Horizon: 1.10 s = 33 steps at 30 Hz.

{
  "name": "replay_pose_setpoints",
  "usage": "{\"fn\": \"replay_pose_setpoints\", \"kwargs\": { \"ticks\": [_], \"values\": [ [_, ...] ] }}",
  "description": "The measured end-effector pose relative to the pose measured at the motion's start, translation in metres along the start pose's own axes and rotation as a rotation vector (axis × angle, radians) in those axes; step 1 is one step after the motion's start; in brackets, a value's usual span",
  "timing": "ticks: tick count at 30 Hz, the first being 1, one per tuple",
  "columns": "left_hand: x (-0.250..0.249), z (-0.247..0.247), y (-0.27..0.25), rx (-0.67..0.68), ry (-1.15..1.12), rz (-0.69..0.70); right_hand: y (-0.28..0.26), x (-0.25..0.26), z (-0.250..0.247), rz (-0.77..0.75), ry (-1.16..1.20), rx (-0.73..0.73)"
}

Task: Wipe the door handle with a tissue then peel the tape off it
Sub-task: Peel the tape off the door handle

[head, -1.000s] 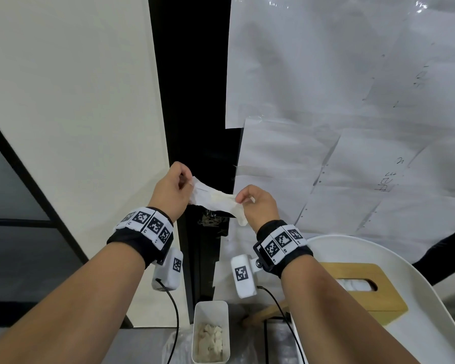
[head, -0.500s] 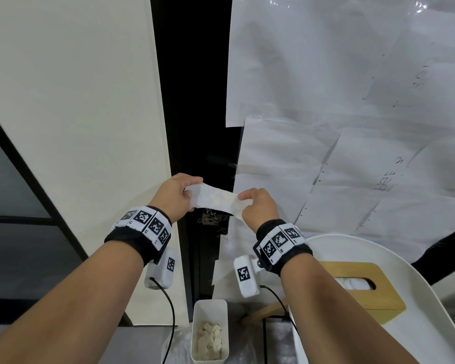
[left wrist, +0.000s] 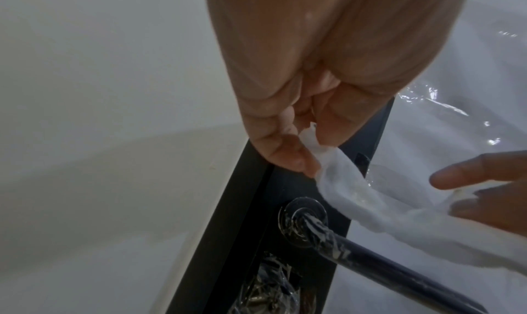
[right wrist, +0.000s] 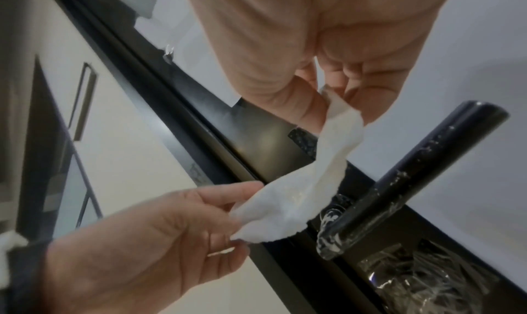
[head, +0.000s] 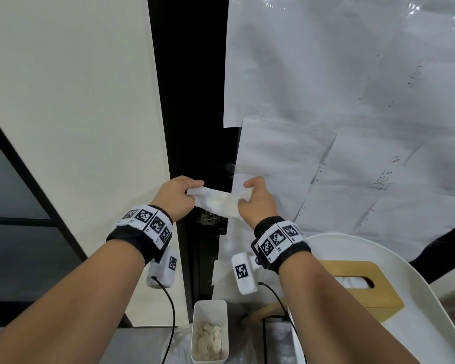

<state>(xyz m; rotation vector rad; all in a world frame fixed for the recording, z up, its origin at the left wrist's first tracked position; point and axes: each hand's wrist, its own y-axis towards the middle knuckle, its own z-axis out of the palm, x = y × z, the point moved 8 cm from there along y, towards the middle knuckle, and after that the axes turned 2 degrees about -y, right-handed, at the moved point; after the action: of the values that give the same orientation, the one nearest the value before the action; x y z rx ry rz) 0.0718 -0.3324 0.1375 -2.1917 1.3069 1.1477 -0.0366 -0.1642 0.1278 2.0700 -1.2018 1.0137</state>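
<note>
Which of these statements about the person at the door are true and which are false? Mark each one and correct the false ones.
1. Both hands hold the tissue. True: the left hand pinches one end, the right hand the other.
2. The tissue is pressed against the door handle. False: it hangs clear of the handle, stretched between the hands.
3. Clear tape is on the handle near its base. True.
4. The wooden tissue box sits on the floor. False: it rests on a white rounded surface at the right.
5. The white bin below the hands is empty. False: it holds crumpled pale scraps.
</note>
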Motion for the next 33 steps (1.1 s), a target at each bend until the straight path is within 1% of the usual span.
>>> {"fn": "replay_pose_setpoints", "kwargs": {
  "ticks": [5, 9, 12, 15, 18, 21, 23, 25, 28, 31, 33],
  "values": [
    [-0.005, 0.004, -0.001, 0.028, -0.059, -0.031, -0.003, 0.012, 0.011, -0.052, 0.062, 0.020],
    [-0.012, 0.011, -0.002, 0.086, -0.033, 0.043, -0.006, 0.023, 0.021, -0.070, 0.171, 0.087],
    [-0.008, 0.016, 0.000, 0.128, -0.037, 0.033, -0.008, 0.029, 0.028, -0.054, 0.280, 0.140],
    [-0.007, 0.015, 0.000, 0.095, -0.043, 0.039, -0.010, 0.035, 0.028, -0.107, 0.287, 0.158],
    [-0.009, 0.009, 0.000, 0.030, -0.091, 0.052, -0.008, 0.031, 0.021, -0.130, 0.233, 0.112],
    [-0.010, 0.011, 0.001, 0.057, -0.208, 0.035, -0.008, 0.029, 0.019, -0.156, 0.216, 0.104],
    [-0.010, 0.012, 0.001, 0.064, -0.193, 0.027, -0.009, 0.030, 0.019, -0.193, 0.212, 0.093],
    [-0.009, 0.011, 0.003, 0.034, -0.138, 0.028, -0.010, 0.030, 0.018, -0.209, 0.212, 0.089],
    [-0.009, 0.010, 0.003, -0.003, -0.114, 0.030, -0.011, 0.028, 0.017, -0.207, 0.233, 0.107],
    [-0.011, 0.011, 0.002, -0.004, -0.147, 0.061, -0.010, 0.025, 0.020, -0.190, 0.257, 0.132],
    [-0.012, 0.011, 0.000, -0.007, -0.161, 0.074, -0.007, 0.020, 0.018, -0.169, 0.246, 0.098]
  ]
}}
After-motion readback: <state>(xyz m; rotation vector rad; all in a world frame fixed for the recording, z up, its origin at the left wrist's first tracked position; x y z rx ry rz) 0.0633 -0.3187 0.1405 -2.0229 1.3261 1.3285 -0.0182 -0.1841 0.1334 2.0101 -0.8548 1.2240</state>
